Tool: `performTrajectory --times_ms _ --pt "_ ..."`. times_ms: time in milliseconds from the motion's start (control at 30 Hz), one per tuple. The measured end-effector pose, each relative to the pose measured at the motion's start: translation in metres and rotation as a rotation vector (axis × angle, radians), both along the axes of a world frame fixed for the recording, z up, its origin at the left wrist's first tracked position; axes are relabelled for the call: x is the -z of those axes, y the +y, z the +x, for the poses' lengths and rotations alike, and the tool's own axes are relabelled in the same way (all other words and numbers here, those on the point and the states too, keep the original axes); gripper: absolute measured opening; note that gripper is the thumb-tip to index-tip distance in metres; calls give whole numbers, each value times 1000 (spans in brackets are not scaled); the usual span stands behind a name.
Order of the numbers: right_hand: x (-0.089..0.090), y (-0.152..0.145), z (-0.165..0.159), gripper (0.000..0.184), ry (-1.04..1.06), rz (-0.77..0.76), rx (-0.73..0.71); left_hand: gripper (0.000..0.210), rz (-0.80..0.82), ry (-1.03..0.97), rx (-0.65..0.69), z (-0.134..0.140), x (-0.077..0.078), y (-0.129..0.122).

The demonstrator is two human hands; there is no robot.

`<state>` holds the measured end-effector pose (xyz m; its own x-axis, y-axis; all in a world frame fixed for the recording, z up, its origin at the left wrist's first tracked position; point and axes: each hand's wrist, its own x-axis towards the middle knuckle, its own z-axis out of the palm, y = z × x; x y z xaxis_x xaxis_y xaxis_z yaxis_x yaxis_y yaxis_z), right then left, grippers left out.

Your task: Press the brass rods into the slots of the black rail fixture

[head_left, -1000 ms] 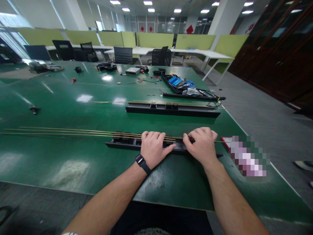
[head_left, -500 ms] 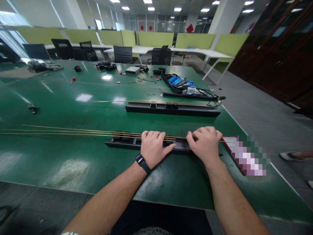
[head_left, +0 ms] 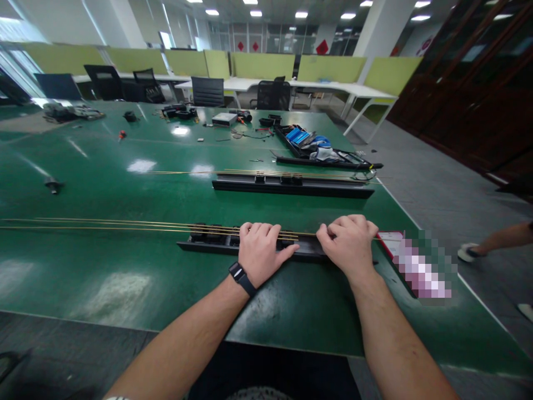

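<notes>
Two bare hands at a black rail on a green table [head_left: 125, 289], as I observe them from afar through the head camera. The near black rail [head_left: 208, 248] lies lengthwise across the table directly before the person, beneath both hands. Several long brass rods [head_left: 125, 224] run along its top and extend well beyond its left end. The left hand [head_left: 259, 250], partly open with fingers bent and thumb spread toward the right, rests over the rods and rail; its underside is hidden, so I cannot tell whether it grips either. The right hand [head_left: 348, 244] is curled nearly closed near the rail's right end, thumb and fingertips pinching a thin rod [head_left: 308, 234], which shows on both sides of it. I note a red-edged object [head_left: 391, 244], partly pixelated, just right of this hand. A second rail [head_left: 291, 190] lies beyond, roughly parallel, bearing similar rods.
</notes>
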<state>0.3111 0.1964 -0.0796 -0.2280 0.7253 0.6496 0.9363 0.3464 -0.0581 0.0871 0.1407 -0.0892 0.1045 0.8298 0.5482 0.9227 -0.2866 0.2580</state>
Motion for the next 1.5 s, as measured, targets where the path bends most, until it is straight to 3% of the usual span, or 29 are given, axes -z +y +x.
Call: performTrajectory --times_ms 367,767,1100,1500 --pt "3 -3 -9 40 -22 -9 -80 51 11 8 -5 1 0 0" --pt "1 2 2 41 -3 9 5 51 12 0 -5 0 1 0" --pt "1 -3 -7 41 -6 -12 -84 51 5 9 -4 2 -1 0" --pt "1 2 2 45 -22 7 20 52 3 -4 -4 0 0 0"
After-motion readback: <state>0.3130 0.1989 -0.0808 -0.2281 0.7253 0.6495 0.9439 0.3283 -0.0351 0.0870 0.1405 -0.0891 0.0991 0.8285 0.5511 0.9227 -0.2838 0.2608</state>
